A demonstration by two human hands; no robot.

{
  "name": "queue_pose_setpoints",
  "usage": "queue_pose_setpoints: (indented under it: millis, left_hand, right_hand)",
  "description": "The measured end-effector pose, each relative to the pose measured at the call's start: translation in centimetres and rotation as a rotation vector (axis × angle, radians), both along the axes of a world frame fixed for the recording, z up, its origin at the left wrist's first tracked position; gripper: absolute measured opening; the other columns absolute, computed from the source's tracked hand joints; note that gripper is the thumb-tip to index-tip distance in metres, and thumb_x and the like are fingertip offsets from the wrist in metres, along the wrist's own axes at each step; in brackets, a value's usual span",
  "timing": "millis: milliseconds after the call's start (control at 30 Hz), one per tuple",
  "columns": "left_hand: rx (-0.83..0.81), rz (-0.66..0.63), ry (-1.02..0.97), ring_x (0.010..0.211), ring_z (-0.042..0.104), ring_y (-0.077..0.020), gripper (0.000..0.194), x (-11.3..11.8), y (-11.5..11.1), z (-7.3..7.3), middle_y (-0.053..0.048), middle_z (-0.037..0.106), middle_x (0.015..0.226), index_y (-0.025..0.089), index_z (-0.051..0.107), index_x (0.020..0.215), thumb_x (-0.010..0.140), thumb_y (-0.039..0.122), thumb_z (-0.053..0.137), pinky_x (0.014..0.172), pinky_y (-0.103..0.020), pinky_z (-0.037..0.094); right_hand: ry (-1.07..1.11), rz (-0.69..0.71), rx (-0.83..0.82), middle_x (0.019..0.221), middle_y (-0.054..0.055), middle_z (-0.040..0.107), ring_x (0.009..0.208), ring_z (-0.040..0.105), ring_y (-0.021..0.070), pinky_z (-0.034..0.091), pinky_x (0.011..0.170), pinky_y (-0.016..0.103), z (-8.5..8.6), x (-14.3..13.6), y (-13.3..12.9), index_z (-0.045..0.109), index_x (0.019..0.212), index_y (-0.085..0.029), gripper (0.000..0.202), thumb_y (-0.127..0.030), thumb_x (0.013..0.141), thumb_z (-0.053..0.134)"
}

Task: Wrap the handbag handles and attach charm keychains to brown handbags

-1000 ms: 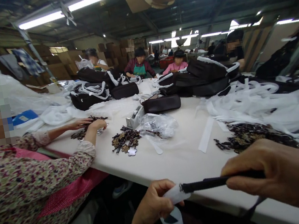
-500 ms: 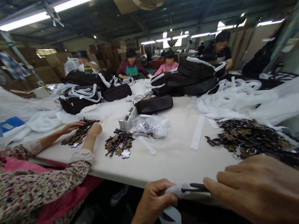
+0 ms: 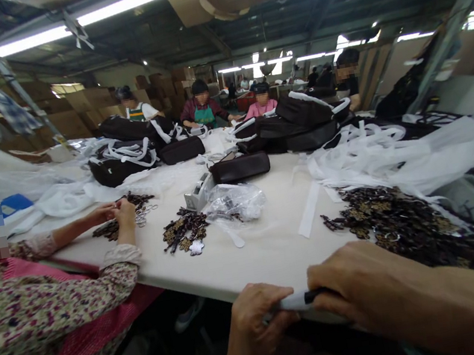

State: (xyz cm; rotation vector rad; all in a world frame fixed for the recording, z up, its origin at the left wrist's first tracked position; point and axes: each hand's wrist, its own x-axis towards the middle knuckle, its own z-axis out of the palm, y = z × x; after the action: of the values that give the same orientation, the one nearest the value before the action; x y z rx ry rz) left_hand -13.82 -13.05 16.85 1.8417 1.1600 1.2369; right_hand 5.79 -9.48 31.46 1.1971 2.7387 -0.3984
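At the table's front edge, my left hand (image 3: 262, 320) is closed around a white strip (image 3: 296, 301) that is wrapped about a narrow dark strap. A short black bit of the dark strap (image 3: 313, 295) shows beyond the white. My right hand (image 3: 351, 280) grips that strap right beside the wrapped part, its fingertips partly hidden. Below my hands lies dark material in shadow; whether the strap joins it I cannot tell. Just past my right forearm is a heap of dark charms with flower shapes and metal rings (image 3: 401, 222).
A smaller charm pile (image 3: 184, 229) and a clear plastic bag (image 3: 241, 201) lie mid-table by a tape dispenser (image 3: 199, 193). A dark case (image 3: 239, 167) and dark bags (image 3: 296, 124) stand behind. White sheeting (image 3: 398, 155) spreads right. A co-worker (image 3: 56, 295) handles charms at left.
My right hand has moved in toward my left, so less dark strap shows between them. The hanging white loop is out of sight. The co-worker's hands have come together.
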Motion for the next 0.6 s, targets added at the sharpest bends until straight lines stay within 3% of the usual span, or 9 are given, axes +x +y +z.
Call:
queue_pose_setpoints:
  millis: [67, 167, 267, 367, 467, 600]
  left_hand:
    - [0.024, -0.010, 0.037, 0.080, 0.066, -0.0196, 0.021, 0.2, 0.2, 0.7, -0.006, 0.075, 0.086, 0.023, 0.074, 0.101, 0.080, 0.031, 0.073, 0.077, -0.028, 0.046]
    - [0.021, -0.016, 0.078, 0.070, 0.062, -0.0164, 0.014, 0.0, 0.7, 1.3, -0.005, 0.070, 0.077, 0.021, 0.074, 0.093, 0.085, 0.029, 0.068, 0.067, -0.024, 0.043]
    - [0.059, 0.007, 0.094, 0.070, 0.060, -0.0153, 0.010, -1.0, 1.3, 0.7, -0.004, 0.067, 0.075, 0.021, 0.073, 0.091, 0.087, 0.024, 0.064, 0.067, -0.023, 0.042]
    - [0.089, 0.055, 0.071, 0.071, 0.060, -0.0148, 0.010, -2.0, 1.6, -0.3, -0.004, 0.066, 0.075, 0.020, 0.072, 0.091, 0.086, 0.021, 0.063, 0.069, -0.022, 0.042]
    - [-0.042, 0.082, 0.032, 0.070, 0.059, -0.0139, 0.007, -2.2, 1.8, -0.7, -0.002, 0.066, 0.074, 0.020, 0.072, 0.085, 0.083, 0.022, 0.066, 0.068, -0.021, 0.042]
    - [-0.429, -0.046, -0.044, 0.063, 0.057, -0.0125, 0.009, -1.3, 1.8, -0.5, 0.001, 0.066, 0.070, 0.018, 0.073, 0.083, 0.074, 0.019, 0.071, 0.061, -0.020, 0.041]
  right_hand:
    - [0.077, -0.069, -0.128, 0.069, 0.005, 0.071, 0.060, 0.061, 0.0153, 0.031, 0.051, 0.024, 0.0, -0.1, 1.2, 0.070, 0.079, -0.019, 0.013, -0.026, 0.083, 0.059]
    - [0.176, -0.181, -0.462, 0.069, 0.003, 0.070, 0.057, 0.057, 0.0120, 0.034, 0.050, 0.020, 0.0, 0.7, 2.6, 0.070, 0.083, -0.017, 0.015, -0.029, 0.081, 0.061]
    - [0.221, -0.277, -0.804, 0.067, 0.001, 0.067, 0.054, 0.054, 0.0098, 0.038, 0.050, 0.019, 0.0, 3.0, 3.6, 0.066, 0.086, -0.015, 0.023, -0.037, 0.083, 0.061]
    - [0.338, -0.316, -0.980, 0.066, 0.001, 0.063, 0.055, 0.052, 0.0087, 0.040, 0.054, 0.020, -0.1, 5.9, 4.4, 0.063, 0.087, -0.014, 0.033, -0.047, 0.084, 0.062]
    - [0.395, -0.347, -0.895, 0.062, -0.001, 0.059, 0.051, 0.045, 0.0073, 0.033, 0.049, 0.019, 0.0, 7.6, 4.7, 0.065, 0.088, -0.013, 0.041, -0.054, 0.085, 0.060]
    - [0.246, -0.189, -0.413, 0.061, 0.000, 0.061, 0.056, 0.049, 0.0098, 0.031, 0.051, 0.022, 0.6, 7.1, 3.7, 0.069, 0.078, -0.017, 0.030, -0.042, 0.089, 0.056]
